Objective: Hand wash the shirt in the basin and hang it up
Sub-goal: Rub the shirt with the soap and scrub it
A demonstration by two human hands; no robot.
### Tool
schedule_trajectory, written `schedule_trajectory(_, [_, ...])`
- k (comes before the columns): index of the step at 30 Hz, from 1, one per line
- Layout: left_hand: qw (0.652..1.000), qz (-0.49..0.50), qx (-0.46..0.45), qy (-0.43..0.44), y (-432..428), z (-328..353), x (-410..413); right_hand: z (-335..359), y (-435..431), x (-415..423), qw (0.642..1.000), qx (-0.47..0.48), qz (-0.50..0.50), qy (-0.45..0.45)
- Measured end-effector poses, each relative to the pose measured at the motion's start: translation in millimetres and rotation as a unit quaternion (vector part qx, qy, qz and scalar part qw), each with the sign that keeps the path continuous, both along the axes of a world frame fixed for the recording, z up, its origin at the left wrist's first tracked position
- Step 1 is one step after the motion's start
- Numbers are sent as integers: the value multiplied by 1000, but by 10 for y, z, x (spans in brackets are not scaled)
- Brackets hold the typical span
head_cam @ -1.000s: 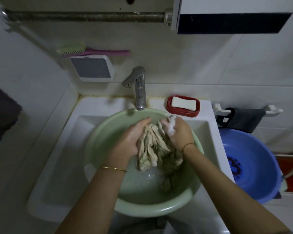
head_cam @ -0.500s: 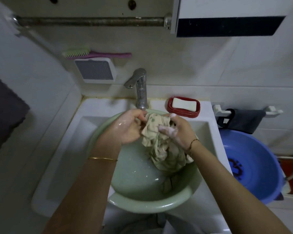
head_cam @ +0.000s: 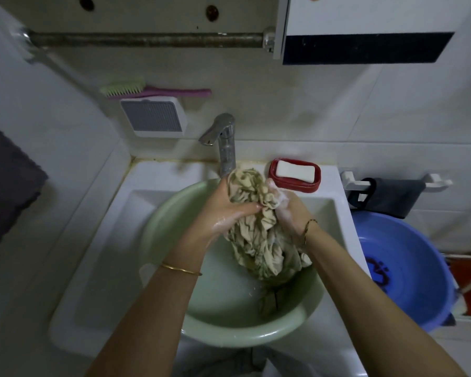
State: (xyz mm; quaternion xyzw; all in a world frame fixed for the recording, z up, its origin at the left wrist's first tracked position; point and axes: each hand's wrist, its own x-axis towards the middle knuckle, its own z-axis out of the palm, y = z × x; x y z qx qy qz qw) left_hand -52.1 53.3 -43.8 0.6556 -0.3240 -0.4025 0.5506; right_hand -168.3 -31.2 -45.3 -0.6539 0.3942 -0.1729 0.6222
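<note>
- The pale green basin (head_cam: 174, 227) sits inside the white sink (head_cam: 98, 240), filling most of it; there is water in its bottom, with a few bright glints near the middle.
- A dark trailing end of the shirt (head_cam: 256, 240) lies in that water toward the near right of the basin — the rest is lifted above it.
- Behind the basin's far right rim, on the sink ledge, a red soap dish (head_cam: 310, 183) holds a white bar of soap (head_cam: 294, 170).
- To the right of the sink stands a blue tub (head_cam: 419, 268); something dark shows on its bottom, too dim to make out.
- The shirt is a wet, beige bundle with faint greenish markings, heavily creased and bunched into a rope-like wad, its top reaching up in front of the base of the tap (head_cam: 226, 142).
- The left hand (head_cam: 229, 210) grasps the bundle from the left, fingers wrapped across the cloth, skin shiny wet; a thin gold bangle (head_cam: 181, 269) rings that wrist.
- The right hand (head_cam: 286, 210) clutches the cloth from the right, foam on its fingers, a thin bracelet (head_cam: 309, 227) at the wrist.
- The two hands are close together, with the wad squeezed between them over the far half of the basin.
- On the wall — a green-bristled brush (head_cam: 152, 89) with a pink handle rests on top of a white ribbed holder (head_cam: 152, 117), and a dark cloth (head_cam: 392, 194) hangs from a white rail at the right.
</note>
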Motion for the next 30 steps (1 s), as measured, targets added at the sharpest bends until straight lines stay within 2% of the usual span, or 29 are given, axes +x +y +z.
schedule_trajectory(2, [995,79,-13,65,-17,-15,15,-64,-12,-55,999,-48,11,19])
schedule_trajectory(4, [975,140,-36,171,-5,-18,74,-40,-8,-158,997,-58,37,48])
schedule_trajectory(6, [951,176,-42,250,20,-25,155,-32,-53,-219,987,-33,124,95])
schedule_trajectory(8, [941,193,-43,276,47,-38,235,-89,-97,-231,949,-79,215,219])
schedule_trajectory(9, [938,196,-47,281,61,-35,259,-104,-108,-223,923,-120,233,280])
schedule_trajectory(10, [936,202,-49,284,75,-37,281,-117,-118,-215,913,-150,223,305])
schedule_trajectory(12, [934,213,-53,282,104,-51,328,-154,-122,-207,947,-134,166,241])
schedule_trajectory(14, [938,216,-57,267,139,-99,400,-179,-106,-216,990,-66,80,101])
schedule_trajectory(15, [943,212,-49,253,158,-116,426,-196,-109,-227,998,-25,33,43])
schedule_trajectory(17, [955,196,-8,222,204,-161,453,-233,-133,-220,997,40,-47,-49])
schedule_trajectory(19, [961,160,38,223,246,-232,416,-289,-169,-188,991,43,-103,-73])
schedule_trajectory(20, [955,139,51,256,243,-258,370,-303,-160,-153,992,17,-113,-59])
schedule_trajectory(22, [921,115,65,367,162,-263,200,-304,-62,-70,989,-117,-88,0])
schedule_trajectory(24, [886,131,53,441,27,-305,32,-296,159,17,968,-245,-40,39])
schedule_trajectory(26, [869,152,16,470,-92,-334,-62,-231,462,84,948,-309,12,75])
schedule_trajectory(29, [862,155,4,482,-127,-341,-142,-209,623,164,903,-411,-28,121])
schedule_trajectory(30, [872,158,22,464,-125,-307,-216,-183,535,194,903,-401,-38,151])
